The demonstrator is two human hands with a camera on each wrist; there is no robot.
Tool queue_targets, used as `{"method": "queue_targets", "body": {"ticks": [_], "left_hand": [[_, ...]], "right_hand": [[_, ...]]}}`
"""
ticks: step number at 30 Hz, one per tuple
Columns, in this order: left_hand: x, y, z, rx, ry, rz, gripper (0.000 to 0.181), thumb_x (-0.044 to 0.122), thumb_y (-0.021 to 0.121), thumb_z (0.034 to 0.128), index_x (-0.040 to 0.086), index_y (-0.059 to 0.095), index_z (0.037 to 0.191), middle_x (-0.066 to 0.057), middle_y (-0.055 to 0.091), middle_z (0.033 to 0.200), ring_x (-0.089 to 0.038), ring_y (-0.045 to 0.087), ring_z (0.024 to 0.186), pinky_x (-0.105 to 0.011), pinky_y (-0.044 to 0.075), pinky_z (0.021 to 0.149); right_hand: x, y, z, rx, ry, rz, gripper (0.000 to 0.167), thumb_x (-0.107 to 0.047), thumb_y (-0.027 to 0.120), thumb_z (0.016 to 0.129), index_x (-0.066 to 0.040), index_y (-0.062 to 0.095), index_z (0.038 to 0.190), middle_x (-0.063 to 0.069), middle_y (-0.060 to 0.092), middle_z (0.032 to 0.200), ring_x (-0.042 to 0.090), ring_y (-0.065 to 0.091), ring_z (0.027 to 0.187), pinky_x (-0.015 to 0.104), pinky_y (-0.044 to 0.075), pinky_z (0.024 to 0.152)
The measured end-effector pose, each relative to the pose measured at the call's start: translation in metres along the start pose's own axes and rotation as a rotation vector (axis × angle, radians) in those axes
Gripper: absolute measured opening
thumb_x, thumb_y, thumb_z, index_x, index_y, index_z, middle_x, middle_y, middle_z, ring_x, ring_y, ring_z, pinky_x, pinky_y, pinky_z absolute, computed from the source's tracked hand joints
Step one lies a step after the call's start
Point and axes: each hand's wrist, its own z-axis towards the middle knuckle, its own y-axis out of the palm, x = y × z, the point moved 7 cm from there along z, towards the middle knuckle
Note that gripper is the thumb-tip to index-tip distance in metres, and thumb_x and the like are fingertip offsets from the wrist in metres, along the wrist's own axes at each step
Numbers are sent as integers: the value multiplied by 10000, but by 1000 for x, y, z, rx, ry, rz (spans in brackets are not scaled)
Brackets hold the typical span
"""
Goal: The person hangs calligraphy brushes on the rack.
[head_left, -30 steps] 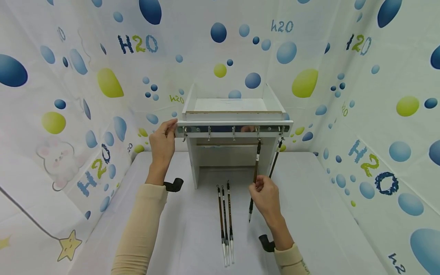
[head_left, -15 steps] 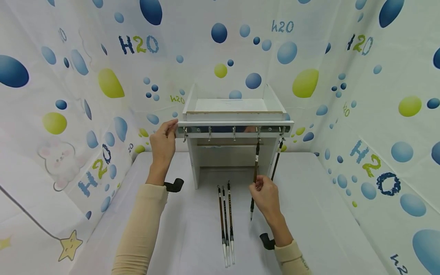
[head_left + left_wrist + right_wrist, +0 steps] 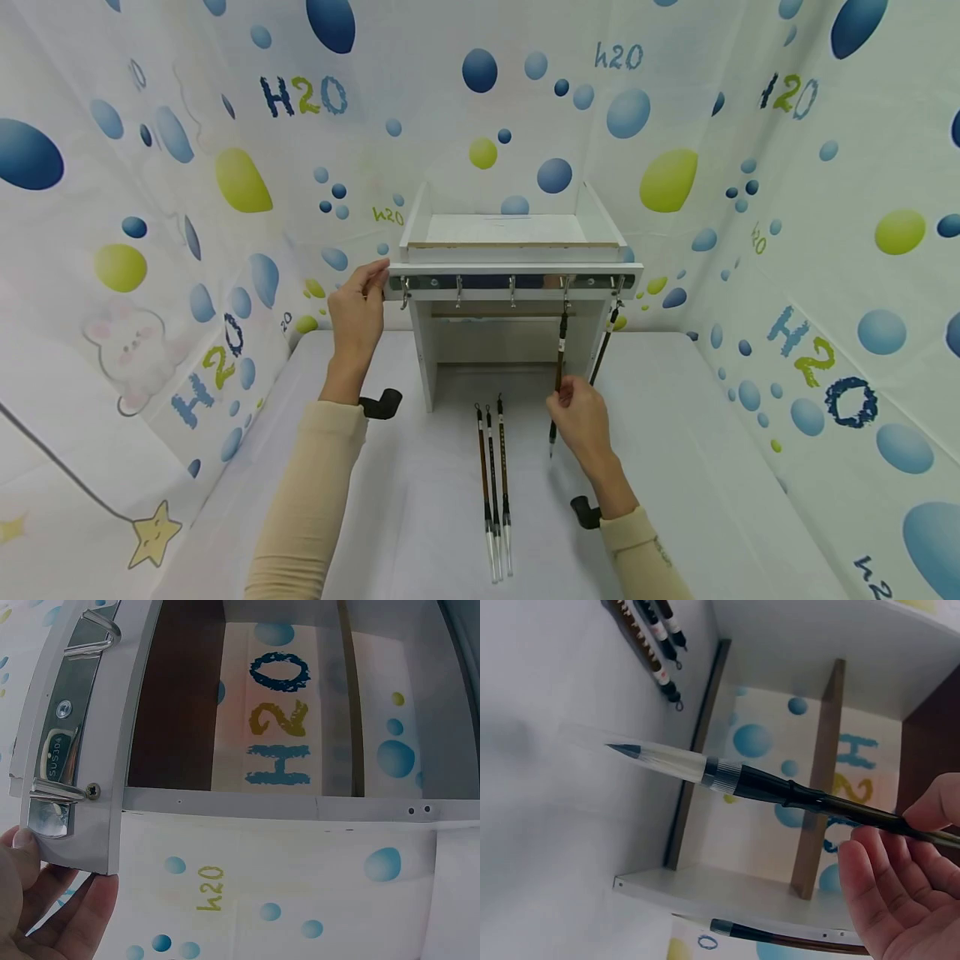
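Observation:
My right hand (image 3: 582,417) pinches the shaft of a dark calligraphy brush (image 3: 561,342), bristles downward. The brush's top loop is at the second hook from the right; whether it sits on the hook, I cannot tell. In the right wrist view the brush (image 3: 765,786) lies between thumb and fingers, a clear sleeve round its bristles. A second brush (image 3: 604,346) hangs from the rightmost hook. My left hand (image 3: 356,312) grips the left end of the white rack's hook rail (image 3: 483,282), thumb in front and fingers beneath in the left wrist view.
Three capped brushes (image 3: 491,483) lie side by side on the white table (image 3: 420,517), in front of the rack. An open tray (image 3: 502,229) tops the rack. Printed sheets (image 3: 420,83) enclose the back and sides.
The brush in my right hand has its lower tip shifted upward and slightly right, while its top stays by the hook. My left hand keeps its grip on the rail.

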Motion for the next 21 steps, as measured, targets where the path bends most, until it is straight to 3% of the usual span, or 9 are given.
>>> {"method": "queue_targets", "body": {"ticks": [4,10,16,21], "left_hand": [[-1,0,0,-3,0,-6,238,149,603,1009,52,730,1185,-173,730,796,-178,517,609,-113,326,536],[-1,0,0,-4,1,-5,240,157,604,1008,54,729,1185,-171,741,821,-180,520,610,-103,328,549],[-1,0,0,-10,-2,-3,245,159,601,1009,59,724,1196,-167,754,874,-192,535,621,-99,333,557],[-1,0,-1,-9,-2,4,249,165,597,1011,60,723,1198,-166,733,821,-192,521,613,-106,316,540]], "right_hand": [[3,3,5,3,-21,-13,161,-56,645,815,44,669,940,150,705,798,249,667,706,379,557,616],[9,9,13,-72,39,-28,131,-72,643,880,21,679,965,158,728,838,261,698,747,400,572,641],[11,11,18,-63,24,-39,117,-67,663,876,31,686,937,171,728,821,263,698,723,393,564,609],[15,15,22,-74,48,-67,137,-79,667,880,32,685,958,177,727,842,282,698,750,406,562,629]]}}
